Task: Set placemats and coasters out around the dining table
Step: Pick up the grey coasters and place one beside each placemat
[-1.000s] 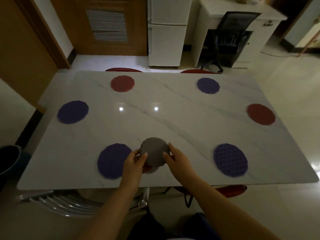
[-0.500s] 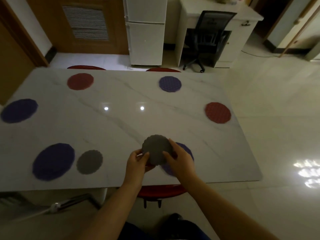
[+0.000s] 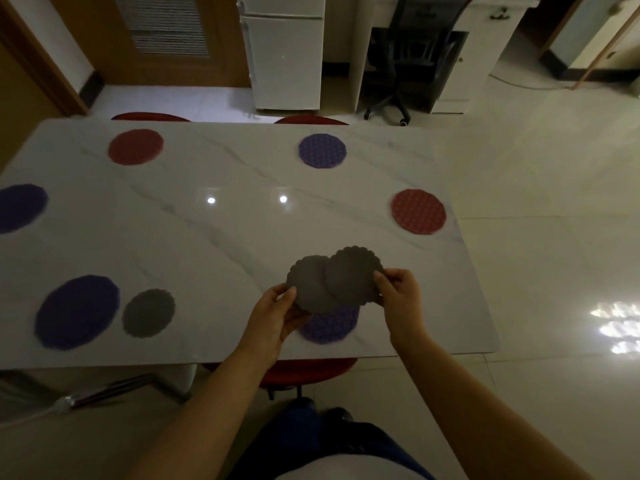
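Observation:
Round purple and red placemats lie around the white marble table (image 3: 225, 237). One grey scalloped coaster (image 3: 149, 312) rests beside the near-left purple placemat (image 3: 77, 311). Above the near-right purple placemat (image 3: 330, 325), my left hand (image 3: 277, 315) grips a stack of grey coasters (image 3: 310, 289) by its lower left edge. My right hand (image 3: 398, 289) pinches the top grey coaster (image 3: 353, 273), slid off to the right and overlapping the stack. Further placemats: red (image 3: 135, 147) and purple (image 3: 322, 150) at the far side, red (image 3: 418, 211) at the right end, purple (image 3: 20, 206) at the left end.
Red stools stand at the far edge (image 3: 310, 120) and under the near edge (image 3: 308, 370). A white fridge (image 3: 285, 53), a black office chair (image 3: 412, 57) and a white desk (image 3: 485, 46) stand behind the table. Glossy tiled floor lies to the right.
I moved right along the table; a grey coaster now lies by the near-left placemat. My right hand has slid the top coaster off the stack to the right.

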